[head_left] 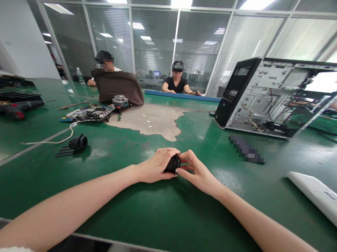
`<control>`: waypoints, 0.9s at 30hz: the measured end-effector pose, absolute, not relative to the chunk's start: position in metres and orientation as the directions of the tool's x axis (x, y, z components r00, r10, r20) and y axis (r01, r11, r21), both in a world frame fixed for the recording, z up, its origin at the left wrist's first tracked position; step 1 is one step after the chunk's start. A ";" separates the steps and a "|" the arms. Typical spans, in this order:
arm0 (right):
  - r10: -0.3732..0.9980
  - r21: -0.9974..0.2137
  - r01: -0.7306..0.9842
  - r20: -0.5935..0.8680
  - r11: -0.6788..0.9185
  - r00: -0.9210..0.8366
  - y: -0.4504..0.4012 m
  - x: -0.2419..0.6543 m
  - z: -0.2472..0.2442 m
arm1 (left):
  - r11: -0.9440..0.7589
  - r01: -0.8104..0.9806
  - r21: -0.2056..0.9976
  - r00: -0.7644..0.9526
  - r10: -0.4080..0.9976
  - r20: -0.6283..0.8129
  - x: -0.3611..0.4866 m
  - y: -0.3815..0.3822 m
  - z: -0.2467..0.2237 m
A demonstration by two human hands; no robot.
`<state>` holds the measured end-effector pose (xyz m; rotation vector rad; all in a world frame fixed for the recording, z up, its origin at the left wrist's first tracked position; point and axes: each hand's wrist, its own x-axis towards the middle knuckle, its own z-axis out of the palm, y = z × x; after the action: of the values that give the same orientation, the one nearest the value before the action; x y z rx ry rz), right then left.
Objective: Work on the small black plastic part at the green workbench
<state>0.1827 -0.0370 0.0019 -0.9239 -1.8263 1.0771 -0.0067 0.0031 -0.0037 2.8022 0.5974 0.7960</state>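
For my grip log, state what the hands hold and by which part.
A small black flanged part: the left hand wraps its left side, and the right hand grips its rim at the right end.

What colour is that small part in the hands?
The small part is black, head view.

A white sleeve edge (15, 250) (fluffy-looking, only a sliver of it) is peeking in at the frame's lower left corner. The left forearm (76, 208) and right forearm (261, 228) are showing bare, tapering toward the bare left hand (156, 165) and right hand (201, 175).
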 end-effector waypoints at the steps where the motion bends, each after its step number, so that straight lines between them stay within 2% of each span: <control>1: 0.874 -0.910 0.183 0.278 0.373 -0.400 -0.037 0.182 0.002 | -0.906 0.332 0.264 0.778 0.421 0.467 -0.007 0.003 -0.004; 7: 0.921 -0.943 0.160 0.233 0.293 -0.313 -0.029 0.179 -0.004 | -0.908 0.326 0.263 0.777 0.416 0.472 -0.006 0.003 -0.003; 10: 0.917 -0.941 0.188 0.205 0.281 -0.342 -0.029 0.180 -0.004 | -0.907 0.332 0.260 0.781 0.418 0.464 -0.007 0.003 -0.003; 14: 0.881 -0.944 0.132 0.224 0.302 -0.416 -0.035 0.182 -0.001 | -0.904 0.342 0.257 0.781 0.425 0.457 -0.006 0.003 -0.003; 19: 0.903 -0.936 0.146 0.255 0.321 -0.347 -0.034 0.179 -0.001 | -0.910 0.324 0.257 0.785 0.410 0.465 -0.006 0.003 -0.001; 23: 0.930 -0.943 0.175 0.224 0.283 -0.291 -0.029 0.176 -0.003 | -0.903 0.335 0.270 0.779 0.426 0.461 -0.005 0.003 0.000; 27: 0.907 -0.940 0.173 0.219 0.295 -0.359 -0.032 0.179 0.000 | -0.896 0.343 0.282 0.774 0.440 0.456 -0.005 0.002 0.000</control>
<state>0.1788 -0.0325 0.0001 -0.9823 -1.7425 1.1265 -0.0049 0.0020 0.0003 2.7843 0.6200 0.7835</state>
